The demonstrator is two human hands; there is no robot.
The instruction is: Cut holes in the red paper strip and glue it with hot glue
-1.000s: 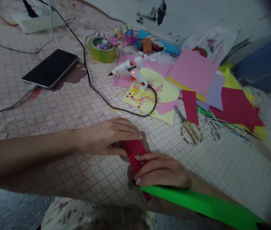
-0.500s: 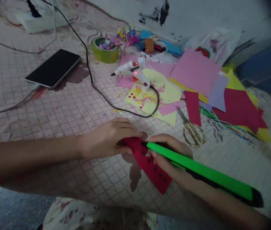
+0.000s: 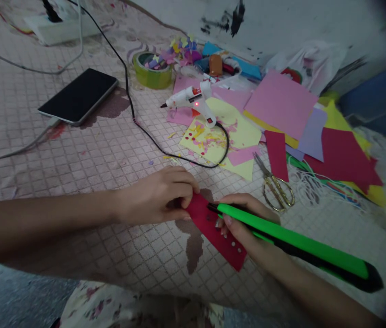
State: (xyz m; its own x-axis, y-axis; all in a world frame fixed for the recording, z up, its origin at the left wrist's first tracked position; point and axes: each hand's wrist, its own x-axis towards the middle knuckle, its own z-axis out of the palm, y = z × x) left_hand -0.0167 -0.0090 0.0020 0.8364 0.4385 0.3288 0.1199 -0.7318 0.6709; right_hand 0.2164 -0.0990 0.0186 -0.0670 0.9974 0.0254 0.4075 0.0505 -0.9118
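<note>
A red paper strip with a row of small round holes slants across the tablecloth below the middle of the view. My left hand pinches its upper end between thumb and curled fingers. In my right hand is a green hole punch with black jaws, its long handle pointing to the lower right. The jaws lie over the strip's right edge, close to the left hand's fingertips. Whether they are pressed together I cannot tell. Gold-handled scissors lie just beyond the right hand.
A white glue gun with a lit red light rests on pale yellow paper; its black cord loops ahead of my hands. Coloured paper sheets and white string lie right. A tape roll and phone are further left.
The hole punch has drawn slightly right and away from the left hand. My left fingers are more curled on the strip. Holes near its lower end now look pale instead of dark.
</note>
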